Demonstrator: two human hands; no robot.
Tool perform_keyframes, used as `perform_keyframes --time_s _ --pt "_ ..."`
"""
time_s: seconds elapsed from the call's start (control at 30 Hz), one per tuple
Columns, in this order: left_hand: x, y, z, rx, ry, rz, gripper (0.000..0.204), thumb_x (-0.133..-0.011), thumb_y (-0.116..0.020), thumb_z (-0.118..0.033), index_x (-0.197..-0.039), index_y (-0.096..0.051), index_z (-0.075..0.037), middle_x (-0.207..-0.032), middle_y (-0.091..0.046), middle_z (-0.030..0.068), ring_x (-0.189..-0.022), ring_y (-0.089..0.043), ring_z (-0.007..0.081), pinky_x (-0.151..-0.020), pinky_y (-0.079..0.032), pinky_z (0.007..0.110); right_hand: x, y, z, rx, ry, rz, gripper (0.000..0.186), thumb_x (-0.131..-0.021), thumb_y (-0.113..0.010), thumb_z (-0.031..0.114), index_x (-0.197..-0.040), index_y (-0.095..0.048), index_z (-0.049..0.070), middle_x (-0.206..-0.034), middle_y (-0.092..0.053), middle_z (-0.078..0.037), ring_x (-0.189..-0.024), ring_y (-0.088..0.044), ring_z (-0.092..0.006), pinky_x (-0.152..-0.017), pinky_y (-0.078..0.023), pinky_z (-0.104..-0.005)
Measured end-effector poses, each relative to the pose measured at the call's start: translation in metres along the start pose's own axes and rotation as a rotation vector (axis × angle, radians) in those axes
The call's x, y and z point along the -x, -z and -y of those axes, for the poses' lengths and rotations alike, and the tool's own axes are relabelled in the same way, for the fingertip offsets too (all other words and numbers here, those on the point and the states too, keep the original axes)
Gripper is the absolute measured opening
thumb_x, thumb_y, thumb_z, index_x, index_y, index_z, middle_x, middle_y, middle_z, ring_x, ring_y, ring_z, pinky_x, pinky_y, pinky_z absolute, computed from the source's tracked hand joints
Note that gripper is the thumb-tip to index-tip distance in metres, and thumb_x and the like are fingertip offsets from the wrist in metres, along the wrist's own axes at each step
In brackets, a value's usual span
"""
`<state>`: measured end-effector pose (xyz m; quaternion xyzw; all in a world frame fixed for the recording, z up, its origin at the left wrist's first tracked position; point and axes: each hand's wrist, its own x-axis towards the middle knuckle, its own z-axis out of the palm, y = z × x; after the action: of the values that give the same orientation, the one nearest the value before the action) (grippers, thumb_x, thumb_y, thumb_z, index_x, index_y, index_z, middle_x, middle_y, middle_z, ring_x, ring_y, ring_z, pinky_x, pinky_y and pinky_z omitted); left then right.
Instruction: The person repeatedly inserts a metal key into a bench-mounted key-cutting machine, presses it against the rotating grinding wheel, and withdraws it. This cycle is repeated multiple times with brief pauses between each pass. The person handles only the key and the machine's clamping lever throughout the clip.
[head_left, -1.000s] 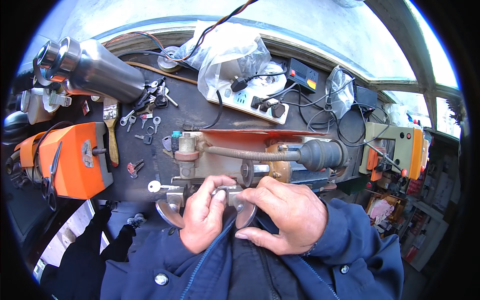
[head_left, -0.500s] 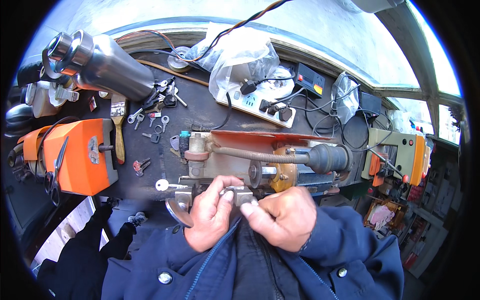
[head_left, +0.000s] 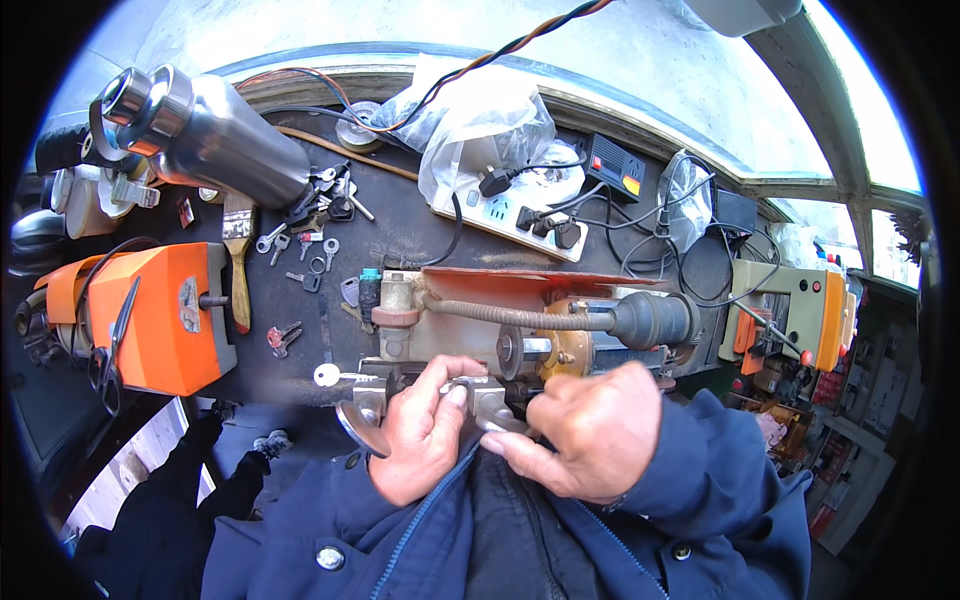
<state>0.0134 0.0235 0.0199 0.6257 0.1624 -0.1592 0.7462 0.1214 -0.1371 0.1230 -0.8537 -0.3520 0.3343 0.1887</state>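
Observation:
A key-cutting machine [head_left: 455,335] lies along the bench's near edge, with a ribbed hose, a cutter wheel [head_left: 510,352] and a brass-coloured housing. My left hand [head_left: 420,435] is closed at its clamps, thumb and forefinger pinched at the right clamp [head_left: 485,396]. Whatever small piece lies between these fingertips is hard to make out. Beneath that clamp my right hand [head_left: 595,430] curls, its thumb and fingers on a metal wing lever [head_left: 500,420]. A second wing lever [head_left: 362,428] hangs from the left clamp, where a silver key [head_left: 328,375] sticks out leftward.
Loose keys [head_left: 310,265] lie on the bench beside a paintbrush [head_left: 238,260] and a steel flask [head_left: 230,140]. An orange machine [head_left: 160,315] with scissors [head_left: 115,345] stands left. Behind are a power strip [head_left: 510,220] and cables; a beige-orange machine [head_left: 785,305] stands right. Another person's dark-clothed legs [head_left: 180,490] show lower left.
My right hand has shifted right and its fingers have turned, so more of the right wing lever shows. My left hand stays at the clamp.

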Motion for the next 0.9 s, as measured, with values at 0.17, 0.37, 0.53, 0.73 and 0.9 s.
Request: perform_keyframes --time_s 0.17,0.37,0.53,0.73,0.9 --pt "0.001 0.003 0.002 0.008 0.046 0.017 0.022 -0.099 -0.044 -0.002 -0.117 -0.056 -0.001 -0.085 -0.055 -0.0007 -0.073 -0.044 0.0044 -0.066 -0.041 0.022 0.002 -0.03 -0.002 -1.2 -0.541 0.234 0.049 -0.099 -0.048 0.034 -0.083 -0.071 -0.005 -0.063 -0.066 -0.011 -0.046 -0.054 -0.0133 -0.048 -0.044 -0.0296" --pt "0.0 -0.001 0.006 0.08 -0.001 -0.005 0.024 -0.101 -0.046 -0.006 -0.123 -0.053 -0.001 -0.081 -0.054 -0.0025 -0.065 -0.042 0.0033 -0.058 -0.037 0.019 0.011 -0.049 -0.002 -1.774 -0.669 0.265 0.051 -0.102 -0.039 0.032 -0.098 -0.066 -0.012 -0.086 -0.07 -0.026 -0.047 -0.046 -0.0109 -0.043 -0.039 -0.0229" --pt "0.008 -0.001 0.005 0.491 0.174 -0.036 0.038 -0.103 -0.052 -0.019 -0.135 -0.042 -0.002 -0.078 -0.052 -0.0003 -0.06 -0.044 0.0053 -0.054 -0.036 0.02 0.001 -0.04 -0.014 -1.611 -0.597 0.422 0.055 -0.103 -0.038 0.044 -0.101 -0.064 -0.005 -0.076 -0.069 -0.02 -0.045 -0.044 -0.0089 -0.041 -0.035 -0.0221" --pt "0.012 0.0 0.013 0.63 0.239 0.051 0.041 -0.105 -0.048 -0.034 -0.131 -0.045 -0.002 -0.076 -0.051 0.0038 -0.058 -0.044 0.0095 -0.056 -0.038 0.022 0.006 -0.055 -0.004 -1.517 -0.513 0.415 0.05 -0.099 -0.041 0.044 -0.109 -0.062 0.0 -0.068 -0.067 -0.014 -0.045 -0.04 -0.0066 -0.045 -0.033 -0.0227" --pt "0.016 -0.004 0.02 0.665 0.203 0.105 0.041 -0.105 -0.046 -0.038 -0.125 -0.048 -0.003 -0.075 -0.047 0.0039 -0.058 -0.043 0.01 -0.058 -0.038 0.023 0.026 -0.067 0.003 -1.416 -0.432 0.362 0.041 -0.097 -0.042 0.035 -0.106 -0.061 -0.001 -0.069 -0.068 -0.009 -0.052 -0.044 -0.0064 -0.054 -0.037 -0.0234"
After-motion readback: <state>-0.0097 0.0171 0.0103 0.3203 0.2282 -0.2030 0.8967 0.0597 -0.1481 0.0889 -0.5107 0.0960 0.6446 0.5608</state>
